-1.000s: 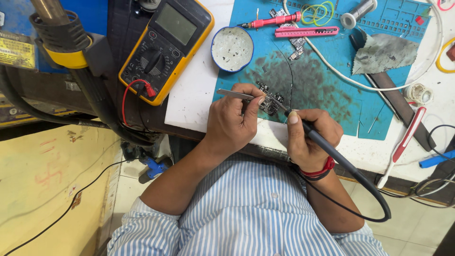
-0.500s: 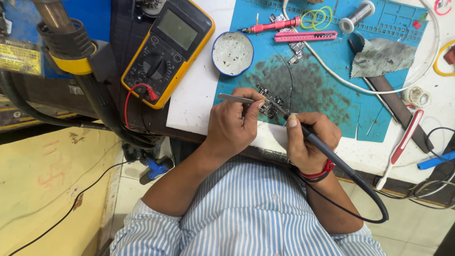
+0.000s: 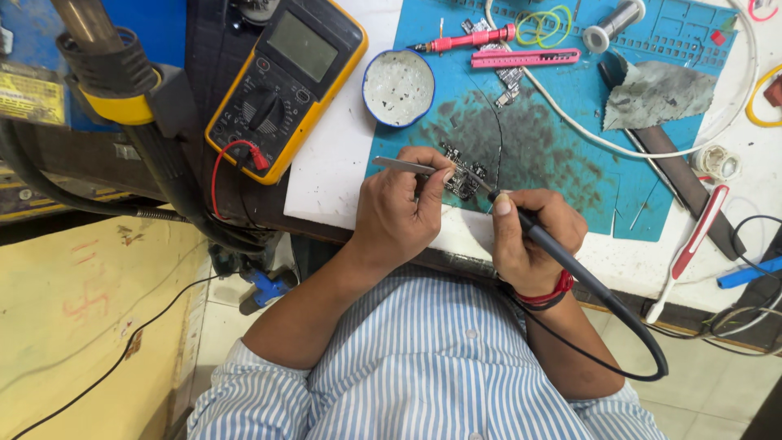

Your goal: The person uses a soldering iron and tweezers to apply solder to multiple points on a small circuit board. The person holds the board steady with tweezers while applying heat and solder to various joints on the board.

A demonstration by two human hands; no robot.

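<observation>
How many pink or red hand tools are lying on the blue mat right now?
2: a pink-handled screwdriver near the mat's top edge, and a flat pink tool just below it. Others may lie beyond the picture's top edge.

A small circuit board lay on the work mat, between the left hand and the right hand. The left hand held tweezers to the board's left side; the right hand held a soldering iron, its tip at the board. Behind the left hand a round tin sat at the mat's left edge, and left of that lay a multimeter. A screwdriver lay at the mat's far edge.
</observation>
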